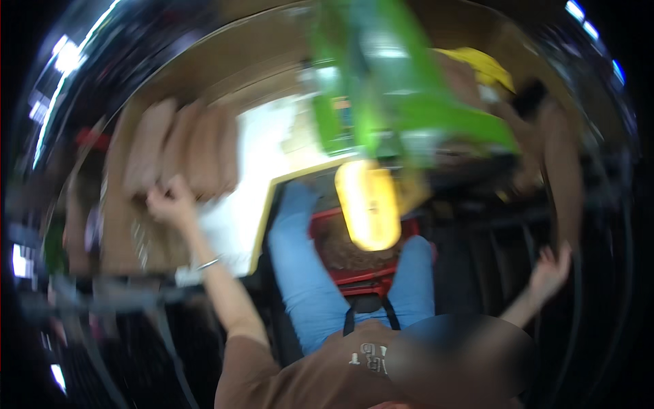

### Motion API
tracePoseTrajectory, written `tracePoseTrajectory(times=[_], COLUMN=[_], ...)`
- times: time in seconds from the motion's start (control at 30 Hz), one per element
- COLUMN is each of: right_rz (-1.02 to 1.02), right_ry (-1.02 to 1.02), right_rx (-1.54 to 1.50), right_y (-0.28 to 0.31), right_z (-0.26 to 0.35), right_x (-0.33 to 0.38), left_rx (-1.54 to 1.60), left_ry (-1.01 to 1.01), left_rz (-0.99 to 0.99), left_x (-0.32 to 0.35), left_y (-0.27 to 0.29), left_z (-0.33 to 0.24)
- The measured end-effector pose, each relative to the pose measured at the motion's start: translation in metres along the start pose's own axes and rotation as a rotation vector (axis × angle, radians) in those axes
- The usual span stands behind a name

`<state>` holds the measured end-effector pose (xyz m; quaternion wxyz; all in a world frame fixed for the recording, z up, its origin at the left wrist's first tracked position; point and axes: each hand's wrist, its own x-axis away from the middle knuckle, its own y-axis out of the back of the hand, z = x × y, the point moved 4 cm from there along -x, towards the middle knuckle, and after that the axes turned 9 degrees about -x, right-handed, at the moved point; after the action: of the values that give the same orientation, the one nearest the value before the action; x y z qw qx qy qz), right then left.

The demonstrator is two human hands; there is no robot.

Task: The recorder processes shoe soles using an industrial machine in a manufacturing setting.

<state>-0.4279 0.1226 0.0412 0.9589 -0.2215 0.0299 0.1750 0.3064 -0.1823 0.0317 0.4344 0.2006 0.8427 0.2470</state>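
Note:
My left hand (172, 202) is raised at the left of the work surface, its fingers curled at the lower ends of several long brown pieces (197, 148). These pieces lie side by side and look soft and flat; blur hides their exact kind. At the far right my right hand (550, 273) has its fingers stretched upward and apart. Its fingertips come close to the lower end of a long brown strip (564, 180) hanging over the edge. Whether they touch it is unclear. A green machine-like body (402, 88) stands in front of me, smeared by motion.
A bright yellow rounded part (369, 206) hangs at the centre, above a red tray (361, 276) of brown scraps between my legs. A white board with a yellow edge (262, 218) lies left of it. Cardboard walls (255, 44) rise behind. Yellow cloth (484, 67) lies back right.

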Motion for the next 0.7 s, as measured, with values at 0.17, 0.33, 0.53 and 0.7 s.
tracePoseTrajectory(times=[0.17,0.33,0.53,0.7], right_rz=[0.105,0.055,0.044,0.656], right_ry=[-0.164,-0.141,-0.084,-0.057], right_rx=[-0.302,-0.213,0.5,0.658], right_y=[-0.092,-0.085,-0.105,-0.104], right_z=[-0.056,-0.079,-0.093,-0.123], right_x=[0.023,-0.032,-0.018,0.096], left_rx=[-0.014,0.167,0.332,0.994], left_ry=[0.088,-0.018,-0.301,-0.088], left_rz=[0.104,-0.066,-0.076,0.594], left_x=[-0.033,-0.022,0.04,0.152], left_y=[-0.013,0.043,0.153,0.098], left_z=[0.056,0.0,-0.045,-0.059])
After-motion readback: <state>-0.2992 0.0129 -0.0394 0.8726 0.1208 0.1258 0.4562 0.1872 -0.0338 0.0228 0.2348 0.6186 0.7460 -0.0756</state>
